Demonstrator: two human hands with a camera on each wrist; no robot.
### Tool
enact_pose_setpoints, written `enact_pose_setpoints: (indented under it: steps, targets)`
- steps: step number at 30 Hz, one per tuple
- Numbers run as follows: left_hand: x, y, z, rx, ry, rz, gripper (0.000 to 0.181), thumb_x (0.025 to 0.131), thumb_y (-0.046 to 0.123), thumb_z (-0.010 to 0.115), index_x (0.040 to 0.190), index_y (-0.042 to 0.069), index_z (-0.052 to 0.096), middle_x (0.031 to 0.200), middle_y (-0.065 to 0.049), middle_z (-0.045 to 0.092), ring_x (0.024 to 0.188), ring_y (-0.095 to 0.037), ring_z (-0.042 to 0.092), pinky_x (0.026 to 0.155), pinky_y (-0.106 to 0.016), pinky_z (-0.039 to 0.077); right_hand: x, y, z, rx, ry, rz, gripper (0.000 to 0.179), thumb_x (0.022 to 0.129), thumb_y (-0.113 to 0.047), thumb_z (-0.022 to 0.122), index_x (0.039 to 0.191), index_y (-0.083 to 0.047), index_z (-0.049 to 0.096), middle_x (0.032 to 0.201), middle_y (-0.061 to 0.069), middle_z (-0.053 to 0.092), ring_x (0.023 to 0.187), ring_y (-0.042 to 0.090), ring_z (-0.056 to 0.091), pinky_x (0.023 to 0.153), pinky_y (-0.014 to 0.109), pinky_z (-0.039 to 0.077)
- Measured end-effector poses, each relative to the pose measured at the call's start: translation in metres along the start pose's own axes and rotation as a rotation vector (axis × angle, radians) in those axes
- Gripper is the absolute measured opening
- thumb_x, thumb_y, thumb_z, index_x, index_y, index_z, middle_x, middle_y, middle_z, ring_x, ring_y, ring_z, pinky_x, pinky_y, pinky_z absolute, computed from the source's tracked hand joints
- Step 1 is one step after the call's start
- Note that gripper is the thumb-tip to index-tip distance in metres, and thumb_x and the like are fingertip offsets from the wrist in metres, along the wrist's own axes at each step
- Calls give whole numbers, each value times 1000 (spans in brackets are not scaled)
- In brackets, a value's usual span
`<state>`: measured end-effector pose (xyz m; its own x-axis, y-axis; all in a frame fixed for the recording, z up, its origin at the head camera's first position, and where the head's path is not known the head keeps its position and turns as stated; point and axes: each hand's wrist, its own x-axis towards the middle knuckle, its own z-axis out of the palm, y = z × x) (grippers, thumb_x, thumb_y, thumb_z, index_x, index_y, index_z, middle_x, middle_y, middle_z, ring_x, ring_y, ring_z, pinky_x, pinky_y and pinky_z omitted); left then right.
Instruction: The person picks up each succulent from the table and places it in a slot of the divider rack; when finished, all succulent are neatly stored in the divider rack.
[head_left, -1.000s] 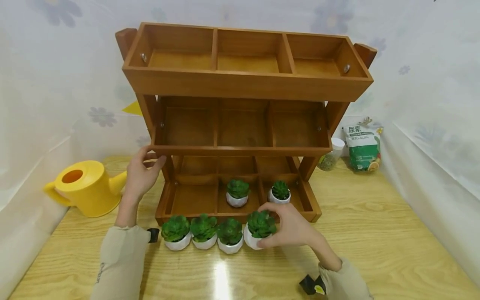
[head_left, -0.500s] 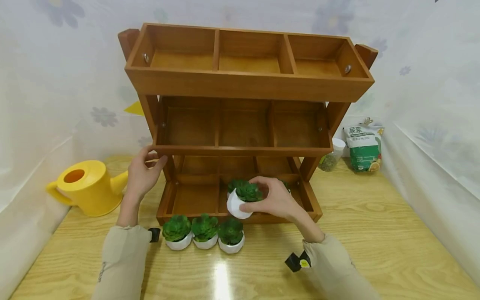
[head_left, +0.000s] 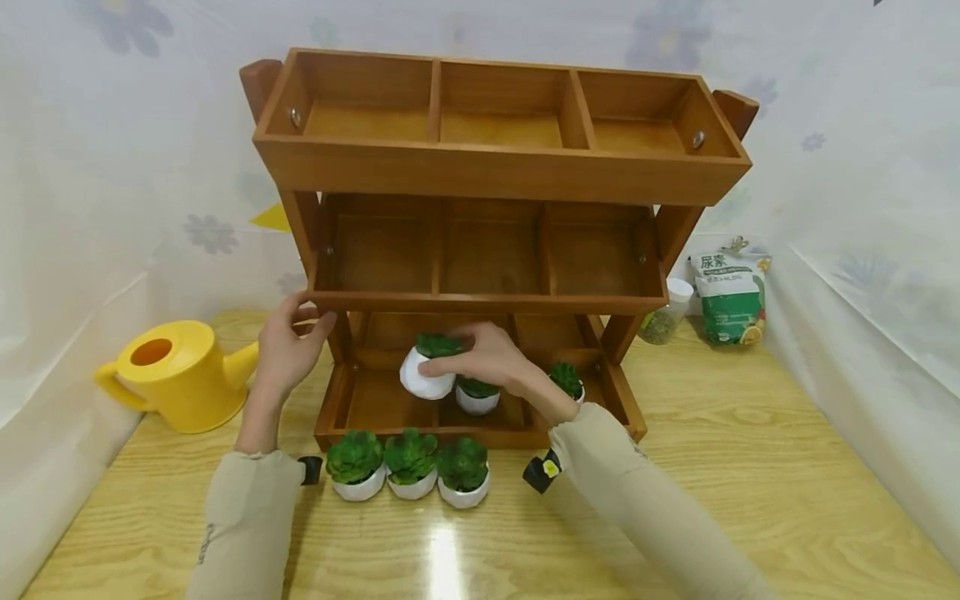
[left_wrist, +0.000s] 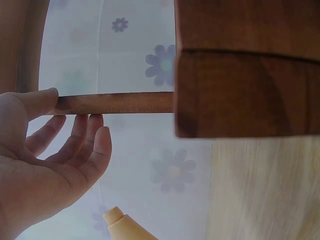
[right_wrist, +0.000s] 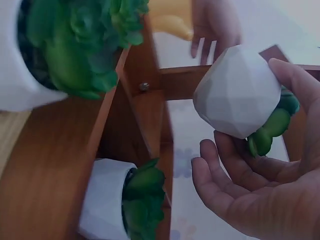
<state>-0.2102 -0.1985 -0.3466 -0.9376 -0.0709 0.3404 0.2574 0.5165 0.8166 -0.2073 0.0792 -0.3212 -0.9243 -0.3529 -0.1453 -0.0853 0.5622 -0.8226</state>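
My right hand grips a potted succulent by its white faceted pot, tilted above the bottom tier of the wooden plant stand. In the right wrist view the pot sits between thumb and fingers, green leaves showing behind it. At the stand's left side, my left hand pinches a wooden bar, thumb above and fingertips below. On the bottom tier, one succulent occupies the middle compartment, partly covered by the right hand, and another the right one.
A row of succulents in white pots lines the table in front of the stand. To the left stands a yellow watering can. A lidded jar and a green-and-white bag are at the back right.
The right hand has lifted the rightmost succulent from the row on the table and carried it up and left, over the bottom tier. My left hand stays at the stand's side.
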Motion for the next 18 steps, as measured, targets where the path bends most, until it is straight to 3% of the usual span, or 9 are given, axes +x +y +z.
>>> enact_pose_setpoints:
  steps: [5,9,12,16,18]
  targets:
    - [0,0,1,1,3,1,42,98,21,56,133,-1,49,118,-30,58,105,-46,57,91,-58,46,22,-12,12,-140,-41,13,74,71,-50,79,130,-10,59,124,5,60,104,22,60,84,37,52]
    - [-1,0,1,2,1,-14,42,98,21,55,133,0,49,118,-30,58,106,-46,57,91,-57,46,39,-17,23,-241,-105,-9,60,70,-52,78,113,-11,68,109,1,64,94,18,59,77,33,51]
    - [-1,0,1,2,-6,-24,42,98,22,55,134,1,49,118,-29,58,107,-46,57,92,-57,46,50,-18,29,-331,-166,-12,62,70,-53,78,114,-12,67,110,0,63,93,17,59,74,31,50]
    - [-1,0,1,6,-6,-25,42,98,23,55,134,2,49,118,-29,58,107,-46,57,91,-57,46,61,-20,36,-464,-274,-40,75,70,-52,78,132,-15,57,132,1,54,111,17,55,85,31,50]
    - [0,0,1,8,-3,-20,42,98,23,55,133,2,49,118,-29,58,106,-46,57,91,-58,46,65,-22,39,-508,-328,-68,75,71,-49,79,133,-14,56,135,2,52,115,19,53,88,32,49]
